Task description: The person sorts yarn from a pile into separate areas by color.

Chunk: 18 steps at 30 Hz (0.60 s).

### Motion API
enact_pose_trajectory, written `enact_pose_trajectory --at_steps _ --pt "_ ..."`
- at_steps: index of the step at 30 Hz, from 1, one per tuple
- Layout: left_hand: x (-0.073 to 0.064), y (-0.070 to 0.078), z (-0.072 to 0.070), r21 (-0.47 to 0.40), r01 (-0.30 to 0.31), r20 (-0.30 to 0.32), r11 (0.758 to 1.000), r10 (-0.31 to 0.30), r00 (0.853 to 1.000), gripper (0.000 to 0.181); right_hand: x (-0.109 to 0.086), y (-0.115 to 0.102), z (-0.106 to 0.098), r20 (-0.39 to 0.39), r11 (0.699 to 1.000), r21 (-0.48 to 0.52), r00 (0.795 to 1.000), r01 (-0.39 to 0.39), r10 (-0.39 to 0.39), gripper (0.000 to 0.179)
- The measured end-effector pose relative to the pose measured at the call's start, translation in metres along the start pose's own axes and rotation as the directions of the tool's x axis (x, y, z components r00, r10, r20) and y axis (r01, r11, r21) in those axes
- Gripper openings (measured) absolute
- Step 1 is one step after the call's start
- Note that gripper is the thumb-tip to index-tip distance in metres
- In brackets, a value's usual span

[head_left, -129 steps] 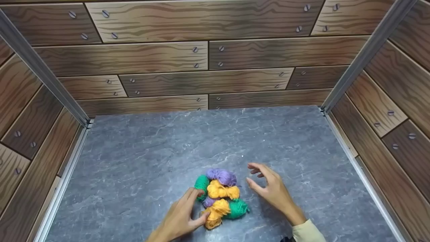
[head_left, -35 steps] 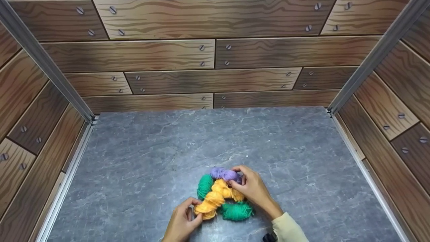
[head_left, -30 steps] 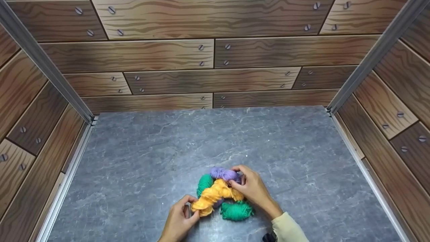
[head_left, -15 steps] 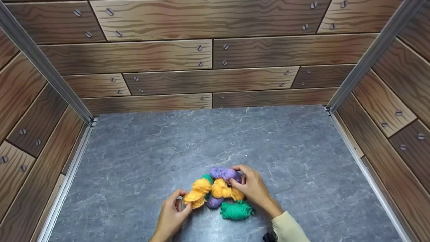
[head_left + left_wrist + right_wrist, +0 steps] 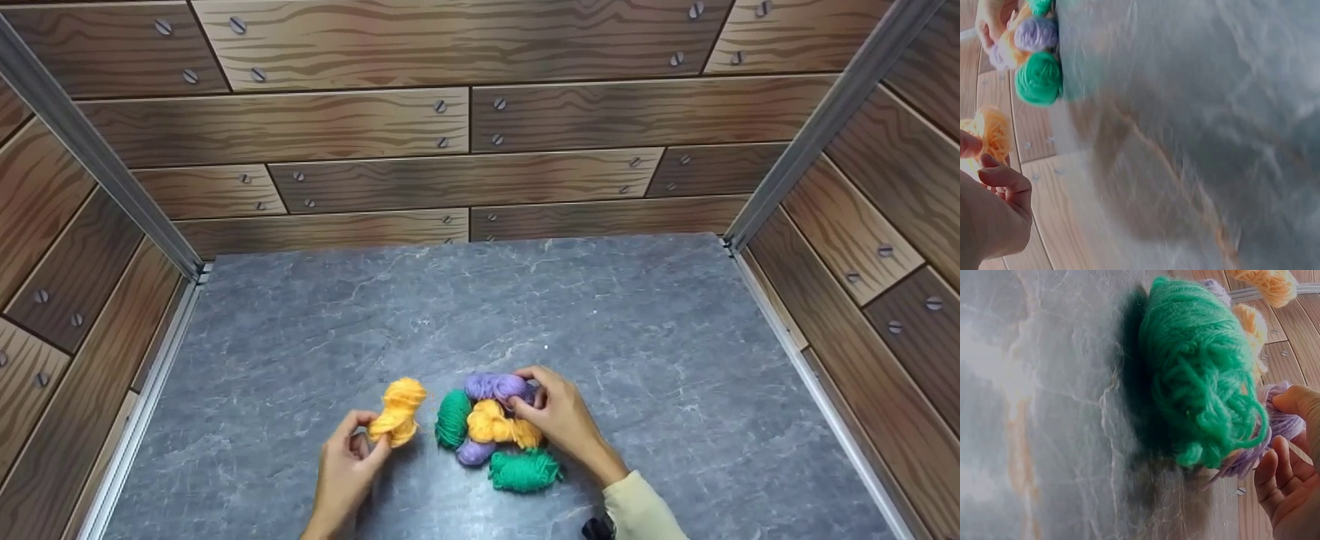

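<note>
My left hand (image 5: 346, 461) pinches one end of a yellow yarn skein (image 5: 400, 411), held up off the tabletop to the left of the pile; the left wrist view shows thumb and fingertips on its yellow strands (image 5: 995, 135). At the pile's right side, my right hand (image 5: 564, 416) grips the end of a purple yarn skein (image 5: 495, 386) between thumb and fingers. Beneath that lies a second yellow skein (image 5: 499, 426). A green skein (image 5: 452, 420) stands at the left, a purple one (image 5: 475, 452) peeks out in front, and another green skein (image 5: 525, 471) lies nearest me.
The grey marbled tabletop (image 5: 375, 315) extends behind and to both sides of the yarn. Wood-patterned walls (image 5: 360, 124) with metal corner rails (image 5: 825, 124) enclose it at the back and sides. In the right wrist view, the near green skein (image 5: 1202, 371) fills the middle.
My left hand has lifted the front yellow skein off the pile and carried it left. Earlier empty beside the pile, my right hand came in and took hold of the purple skein, then stayed there.
</note>
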State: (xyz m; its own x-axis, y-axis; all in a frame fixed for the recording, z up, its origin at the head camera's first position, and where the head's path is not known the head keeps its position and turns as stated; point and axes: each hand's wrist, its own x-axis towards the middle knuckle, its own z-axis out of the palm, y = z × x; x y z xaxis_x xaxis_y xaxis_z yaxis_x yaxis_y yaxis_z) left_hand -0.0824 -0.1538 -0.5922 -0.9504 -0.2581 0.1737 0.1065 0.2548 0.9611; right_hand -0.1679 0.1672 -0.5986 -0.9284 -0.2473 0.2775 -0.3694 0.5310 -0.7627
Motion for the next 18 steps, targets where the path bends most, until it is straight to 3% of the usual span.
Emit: enact_pose_trajectory --at_steps 8,13,18 --pt "0.016 -0.005 -0.016 0.029 0.006 -0.071 1.0 -0.004 0.998 0.029 -0.001 0.002 0.002 -0.006 1.0 -0.006 1.0 0.028 -0.028 0.031" --pt "0.022 -0.008 -0.028 0.031 -0.012 -0.08 0.999 0.014 0.997 0.028 0.0 0.002 0.003 -0.023 0.999 -0.001 0.999 0.034 -0.034 0.032" --pt "0.026 -0.011 -0.037 0.018 0.017 -0.091 1.0 -0.015 0.996 0.026 0.0 0.003 0.003 -0.044 1.0 0.0 0.999 0.021 -0.021 0.033"
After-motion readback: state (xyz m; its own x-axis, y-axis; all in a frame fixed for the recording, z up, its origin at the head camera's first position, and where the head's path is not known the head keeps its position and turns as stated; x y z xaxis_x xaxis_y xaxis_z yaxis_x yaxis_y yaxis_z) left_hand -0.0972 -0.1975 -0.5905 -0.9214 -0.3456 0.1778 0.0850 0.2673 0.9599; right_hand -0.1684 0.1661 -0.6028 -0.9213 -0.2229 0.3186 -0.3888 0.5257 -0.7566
